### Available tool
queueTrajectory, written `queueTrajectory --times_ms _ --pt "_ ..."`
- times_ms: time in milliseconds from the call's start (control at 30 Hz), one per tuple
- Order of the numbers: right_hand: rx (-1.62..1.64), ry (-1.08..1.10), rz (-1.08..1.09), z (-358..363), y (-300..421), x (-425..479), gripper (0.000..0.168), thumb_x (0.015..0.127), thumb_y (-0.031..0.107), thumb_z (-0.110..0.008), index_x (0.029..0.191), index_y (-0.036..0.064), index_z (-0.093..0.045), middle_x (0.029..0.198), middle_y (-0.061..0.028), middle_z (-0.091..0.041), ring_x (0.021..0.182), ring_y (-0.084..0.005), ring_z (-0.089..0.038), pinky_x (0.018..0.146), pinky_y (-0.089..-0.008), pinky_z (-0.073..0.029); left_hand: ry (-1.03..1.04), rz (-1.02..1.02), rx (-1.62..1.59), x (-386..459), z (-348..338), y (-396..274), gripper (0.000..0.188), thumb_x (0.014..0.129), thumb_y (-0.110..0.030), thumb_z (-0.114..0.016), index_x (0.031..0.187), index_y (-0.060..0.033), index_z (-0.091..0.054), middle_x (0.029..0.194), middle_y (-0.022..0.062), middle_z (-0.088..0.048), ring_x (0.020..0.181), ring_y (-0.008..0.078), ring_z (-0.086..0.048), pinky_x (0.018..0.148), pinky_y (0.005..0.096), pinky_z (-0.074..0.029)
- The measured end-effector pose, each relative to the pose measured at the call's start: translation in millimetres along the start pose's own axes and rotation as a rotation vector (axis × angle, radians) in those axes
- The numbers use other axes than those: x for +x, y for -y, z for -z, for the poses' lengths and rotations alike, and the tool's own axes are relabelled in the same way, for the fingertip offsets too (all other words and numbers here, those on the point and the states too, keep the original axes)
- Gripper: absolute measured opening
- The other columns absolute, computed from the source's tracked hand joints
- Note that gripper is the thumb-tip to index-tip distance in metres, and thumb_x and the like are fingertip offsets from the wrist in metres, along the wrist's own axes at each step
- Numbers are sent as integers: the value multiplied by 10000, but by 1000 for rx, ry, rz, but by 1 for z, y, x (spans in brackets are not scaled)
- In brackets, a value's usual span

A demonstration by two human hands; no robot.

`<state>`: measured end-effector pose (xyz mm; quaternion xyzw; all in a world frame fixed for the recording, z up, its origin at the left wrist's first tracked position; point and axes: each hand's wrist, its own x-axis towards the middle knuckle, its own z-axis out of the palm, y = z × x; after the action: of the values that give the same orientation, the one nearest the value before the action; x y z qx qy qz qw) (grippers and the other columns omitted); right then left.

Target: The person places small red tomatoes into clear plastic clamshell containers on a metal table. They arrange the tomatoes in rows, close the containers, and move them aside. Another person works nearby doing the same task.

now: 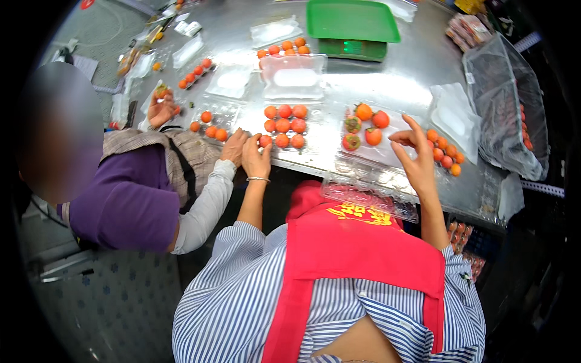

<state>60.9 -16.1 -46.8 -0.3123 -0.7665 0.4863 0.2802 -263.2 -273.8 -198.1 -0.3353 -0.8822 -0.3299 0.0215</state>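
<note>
My left hand [256, 156] has its thumb and fingers around an orange-red persimmon [265, 141] at the near left corner of a clear plastic tray of persimmons [308, 154]. Rows of similar fruit [283, 125] fill that tray. Nothing is between the spread fingers of my right hand [415, 156]. It hovers by the right side of a white padded tray [386, 145] with several loose persimmons [373, 136], some showing green-brown calyxes. Just in front, a clear moulded plastic lid [370, 197] juts over the table edge against my red apron [363, 254].
A co-worker's hand [233, 147] almost touches my left hand; their other hand [161, 111] holds a persimmon. A green weighing scale [354, 22] stands at the back. More trayed fruit [445, 152] and a plastic-lined crate [504, 113] are on the right of the metal table [395, 75].
</note>
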Motion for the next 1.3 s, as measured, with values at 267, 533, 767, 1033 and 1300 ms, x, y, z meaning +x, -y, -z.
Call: queueTrajectory --times_ms 267,533,767,1033,1300 --pt "-419 -26 220 -7 -19 31 765 807 16 -754 1510 133 -477 1226 -111 -664 1158 -317 -593 1000 -431 -472 51 -8 40 5 -8 6 393 812 -121 -810 1168 -22 -676 1097 138 -608 1006 334 -590 898 430 -487" --pt "-650 177 396 -11 -34 57 850 788 -9 -752 1551 201 -442 1196 -80 -662 1192 -292 -572 1011 -433 -441 47 123 -347 27 20 -43 329 954 -139 -717 1242 7 -651 1163 107 -591 957 208 -640 807 322 -551" --pt "-435 69 274 -2 -33 56 883 788 103 -817 1567 204 -416 1169 -48 -700 1149 -257 -609 1012 -402 -448 183 131 -761 48 43 -151 312 996 -106 -672 1286 6 -641 1190 86 -639 1016 144 -649 824 271 -558" --pt "204 56 101 10 12 25 1017 844 208 -834 1638 107 -207 1215 -71 -707 1182 -198 -627 1090 -406 -413 526 -337 -812 44 48 -240 482 893 -36 -745 1358 -59 -621 1304 83 -630 1113 170 -633 907 301 -539" --pt "435 207 21 7 36 4 930 944 201 -743 1654 99 -152 1234 -105 -695 1240 -181 -596 1161 -416 -341 585 -785 -684 47 44 -270 670 794 -30 -809 1424 -90 -587 1402 104 -586 1295 265 -543 1059 392 -463"
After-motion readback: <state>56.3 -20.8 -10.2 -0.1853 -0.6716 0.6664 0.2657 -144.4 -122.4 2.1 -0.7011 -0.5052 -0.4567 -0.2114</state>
